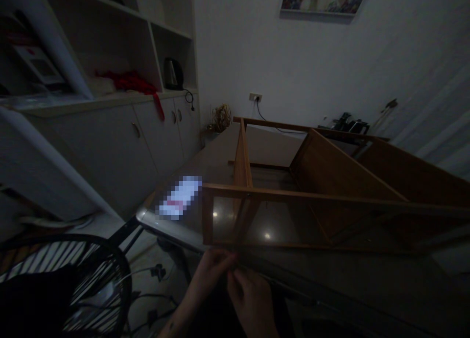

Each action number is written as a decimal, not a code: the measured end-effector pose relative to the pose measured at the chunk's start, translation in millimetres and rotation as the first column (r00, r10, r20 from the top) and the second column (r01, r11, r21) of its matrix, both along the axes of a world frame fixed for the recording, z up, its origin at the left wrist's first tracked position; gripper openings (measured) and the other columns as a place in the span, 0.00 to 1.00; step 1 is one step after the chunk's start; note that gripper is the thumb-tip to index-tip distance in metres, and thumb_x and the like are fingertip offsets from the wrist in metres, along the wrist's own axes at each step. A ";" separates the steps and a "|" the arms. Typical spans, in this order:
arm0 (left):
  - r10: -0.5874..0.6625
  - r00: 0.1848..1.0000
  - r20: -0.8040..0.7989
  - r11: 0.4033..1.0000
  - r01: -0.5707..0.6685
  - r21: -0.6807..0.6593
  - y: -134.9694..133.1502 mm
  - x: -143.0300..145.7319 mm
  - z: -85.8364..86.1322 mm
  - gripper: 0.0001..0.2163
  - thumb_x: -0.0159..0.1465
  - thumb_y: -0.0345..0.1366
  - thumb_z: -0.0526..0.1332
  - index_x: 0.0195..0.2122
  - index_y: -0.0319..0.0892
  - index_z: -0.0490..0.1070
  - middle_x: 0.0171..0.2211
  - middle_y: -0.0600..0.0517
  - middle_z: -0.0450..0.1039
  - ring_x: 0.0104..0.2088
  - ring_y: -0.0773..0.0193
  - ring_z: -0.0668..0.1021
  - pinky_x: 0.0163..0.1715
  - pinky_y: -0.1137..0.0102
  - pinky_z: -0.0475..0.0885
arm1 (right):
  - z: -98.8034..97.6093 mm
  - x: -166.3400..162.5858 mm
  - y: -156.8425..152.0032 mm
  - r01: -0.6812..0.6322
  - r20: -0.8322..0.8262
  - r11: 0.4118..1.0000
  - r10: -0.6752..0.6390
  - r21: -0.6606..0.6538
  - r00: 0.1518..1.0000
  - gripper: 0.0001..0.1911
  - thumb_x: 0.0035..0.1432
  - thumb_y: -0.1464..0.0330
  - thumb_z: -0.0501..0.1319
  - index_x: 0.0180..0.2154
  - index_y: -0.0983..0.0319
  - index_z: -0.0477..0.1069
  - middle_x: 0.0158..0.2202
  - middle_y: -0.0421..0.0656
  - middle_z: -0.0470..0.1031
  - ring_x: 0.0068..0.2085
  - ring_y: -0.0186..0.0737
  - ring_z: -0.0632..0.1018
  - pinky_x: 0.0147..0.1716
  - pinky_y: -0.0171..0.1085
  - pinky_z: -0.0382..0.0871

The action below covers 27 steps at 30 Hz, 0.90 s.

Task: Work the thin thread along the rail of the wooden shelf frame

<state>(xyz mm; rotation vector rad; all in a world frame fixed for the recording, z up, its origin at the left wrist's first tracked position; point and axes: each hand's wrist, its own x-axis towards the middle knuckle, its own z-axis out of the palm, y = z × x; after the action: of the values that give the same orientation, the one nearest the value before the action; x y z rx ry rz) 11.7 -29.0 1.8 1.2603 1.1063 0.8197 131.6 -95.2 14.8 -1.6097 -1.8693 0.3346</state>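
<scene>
Low in the head view, my left hand point(213, 269) and my right hand point(251, 296) meet just off the near edge of the table. Their fingers are pinched together, fingertip to fingertip. Whatever lies between them is too small and dark to name. Just beyond my hands, a brown wooden shelf frame point(312, 196) lies on its side across the glossy table point(194, 225). Its boards stand up between the long rails. To the left of the frame, a lit, blurred-out phone-like screen point(180, 196) rests on the table corner.
A round black slatted chair point(127, 274) stands at lower left, with cables point(157, 272) on the floor beside it. White cabinets point(110, 137) line the left wall, holding a kettle point(172, 74) and red cloth point(132, 81). A wall socket point(255, 97) has a cord plugged in.
</scene>
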 end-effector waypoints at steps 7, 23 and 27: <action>-0.029 0.999 0.022 0.999 0.029 -0.020 0.9 -2.7 6.7 0.18 0.57 0.49 0.60 0.26 0.37 0.78 0.25 0.49 0.78 0.28 0.61 0.76 0.30 0.73 0.68 | -1.9 3.4 -1.3 0.049 -0.077 0.999 -0.050 -0.022 0.996 0.20 0.66 0.64 0.44 0.38 0.61 0.74 0.35 0.47 0.80 0.35 0.41 0.80 0.39 0.35 0.68; -0.013 1.000 0.010 1.000 0.013 -0.017 0.1 0.2 5.4 0.19 0.56 0.50 0.61 0.28 0.37 0.78 0.27 0.49 0.79 0.31 0.59 0.77 0.32 0.71 0.69 | -1.3 1.1 1.4 0.049 0.136 0.997 -0.057 0.059 0.989 0.17 0.64 0.67 0.50 0.28 0.60 0.73 0.26 0.43 0.78 0.28 0.39 0.78 0.32 0.34 0.62; 0.023 1.000 -0.011 1.000 -0.023 0.008 1.8 -1.4 -0.1 0.18 0.54 0.49 0.63 0.24 0.36 0.76 0.23 0.50 0.77 0.26 0.62 0.76 0.27 0.73 0.68 | -0.5 2.0 1.0 0.053 0.204 0.997 -0.063 0.053 0.977 0.15 0.63 0.67 0.53 0.26 0.59 0.72 0.25 0.42 0.77 0.28 0.39 0.77 0.31 0.34 0.60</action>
<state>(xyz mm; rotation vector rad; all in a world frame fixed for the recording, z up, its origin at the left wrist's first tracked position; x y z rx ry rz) 10.4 -27.2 1.8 1.2619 1.1295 0.8363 133.6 -94.3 14.4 -1.7174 -1.9618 0.0996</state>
